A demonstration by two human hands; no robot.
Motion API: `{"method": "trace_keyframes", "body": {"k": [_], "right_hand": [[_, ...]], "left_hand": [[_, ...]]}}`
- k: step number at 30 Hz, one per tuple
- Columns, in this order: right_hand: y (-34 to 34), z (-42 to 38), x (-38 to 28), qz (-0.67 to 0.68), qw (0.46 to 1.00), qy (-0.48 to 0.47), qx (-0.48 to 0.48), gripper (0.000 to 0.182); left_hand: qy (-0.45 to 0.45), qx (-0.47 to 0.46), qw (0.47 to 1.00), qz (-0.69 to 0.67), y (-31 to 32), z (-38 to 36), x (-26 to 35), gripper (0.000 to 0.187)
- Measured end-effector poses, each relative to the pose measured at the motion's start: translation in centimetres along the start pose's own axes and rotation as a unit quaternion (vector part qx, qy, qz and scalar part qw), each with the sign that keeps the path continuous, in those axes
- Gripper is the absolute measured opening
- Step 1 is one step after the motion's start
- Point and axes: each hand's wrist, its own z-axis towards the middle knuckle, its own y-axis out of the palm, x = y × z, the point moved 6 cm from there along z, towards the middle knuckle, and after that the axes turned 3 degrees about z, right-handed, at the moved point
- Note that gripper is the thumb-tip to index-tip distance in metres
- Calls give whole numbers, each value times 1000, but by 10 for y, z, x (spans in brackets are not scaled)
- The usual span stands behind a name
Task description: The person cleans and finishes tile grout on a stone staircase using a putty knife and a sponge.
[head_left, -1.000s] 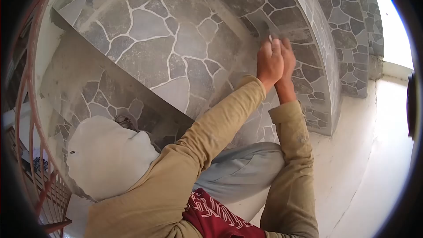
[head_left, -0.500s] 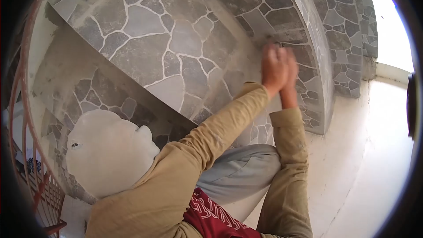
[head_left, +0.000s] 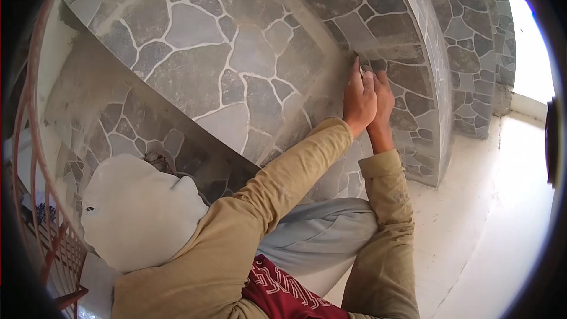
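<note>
My left hand point(head_left: 360, 103) is closed, its fingers pointing at the corner where two stone-patterned surfaces meet. My right hand point(head_left: 384, 101) presses against its right side, fingers also closed. Something small and thin shows between the fingertips, mostly hidden, and I cannot make out what it is. The fingertips are at the dark joint beside the upright stone-patterned face point(head_left: 407, 77). To their left lies the broad slab point(head_left: 195, 77) of grey stone pieces with pale joints.
A rounded white cloth-covered shape point(head_left: 139, 212) fills the lower left beside a tan-sleeved shoulder. A reddish metal railing point(head_left: 35, 142) runs along the left edge. Below the hands is a knee in light grey trousers point(head_left: 325, 230). A pale floor point(head_left: 455, 218) lies at right.
Both hands have moved slightly down and are sharper, with the fingertips now visible at the corner. The view has shifted a little, and the white shape sits slightly lower and further left.
</note>
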Motion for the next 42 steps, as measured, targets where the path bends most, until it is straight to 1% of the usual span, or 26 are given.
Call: {"method": "trace_keyframes", "body": {"k": [2, 4, 5, 7, 9, 10, 13, 15, 18, 20, 21, 22, 24, 25, 27, 29, 31, 32, 33, 35, 36, 37, 39, 40, 41, 42], "right_hand": [[-1, -2, 7, 1, 1000, 12, 12, 28], [-1, -2, 5, 59, 996, -30, 54, 31], [-4, -6, 10, 58, 996, -28, 55, 31], [-17, 3, 0, 8, 1000, 15, -11, 34], [-21, 7, -8, 17, 1000, 7, -7, 33], [-25, 8, -9, 22, 1000, 4, 6, 33], [12, 2, 1, 16, 999, -32, 13, 33], [-3, 5, -4, 22, 999, -38, 10, 30], [-23, 12, -12, -17, 999, 19, -23, 26], [18, 4, 15, -35, 999, 3, -30, 25], [22, 8, 9, -53, 998, -19, -35, 24], [16, 7, 11, -55, 998, -18, -32, 24], [-2, 8, 4, -18, 999, -14, -23, 25], [-5, 6, -2, 4, 1000, -11, -25, 26], [0, 11, -5, 5, 999, -10, -31, 26], [1, 8, -2, -2, 1000, 0, -27, 26], [16, 6, 2, -6, 1000, -7, -16, 24], [12, 6, 9, -12, 1000, -23, 9, 21], [9, 6, 5, -8, 1000, -22, 4, 21], [-4, 12, -6, -17, 1000, 4, -19, 22], [2, 10, -3, 13, 1000, -21, -12, 21], [5, 7, 1, 10, 1000, -22, -7, 21], [9, 9, -3, 17, 999, -36, 16, 18], [6, 10, -2, 6, 1000, -13, 12, 17], [4, 13, -3, 10, 1000, -14, 8, 17], [1, 16, -7, 8, 1000, -26, 3, 17]], "left_hand": [[6, -11, 1000, -9, -1, 0, -24, 61], [17, -23, 999, -24, 6, 1, -23, 61], [0, -12, 1000, -25, 9, 1, -25, 60], [-15, 7, 1000, -25, 10, 4, -12, 59], [16, -15, 999, 26, 14, 1, 7, 59], [0, -20, 1000, 4, 11, -2, 14, 59], [11, -30, 999, 11, 16, -2, 23, 58], [18, -28, 999, 21, 14, 5, 22, 58], [9, -17, 999, 36, 0, 5, 1, 57], [-48, -17, 997, 60, -10, 14, -35, 55], [-72, -18, 995, 70, -10, 18, -36, 54], [-70, -21, 995, 69, -6, 15, -34, 54], [-10, 31, 998, 47, -7, 12, -20, 51], [-14, 36, 998, 49, -4, 9, -19, 51], [34, 66, 997, 36, 2, 11, -10, 49], [17, 48, 996, 75, -9, 12, -19, 50], [-30, 10, 999, -7, -12, 15, -34, 51], [1, 59, 997, 48, -6, 18, -36, 50], [-2, 62, 997, 52, -8, 16, -31, 50], [-55, 18, 996, 73, -3, 14, -17, 49], [-25, 57, 994, 86, -6, 11, -17, 49], [-21, 53, 995, 83, -7, 11, -23, 49], [-41, -8, 999, -31, -8, 18, -34, 50], [-11, 35, 998, 43, -7, 19, -31, 47], [-13, 39, 998, 45, -3, 21, -32, 47], [24, 75, 995, 68, -3, 22, -26, 46]]}}
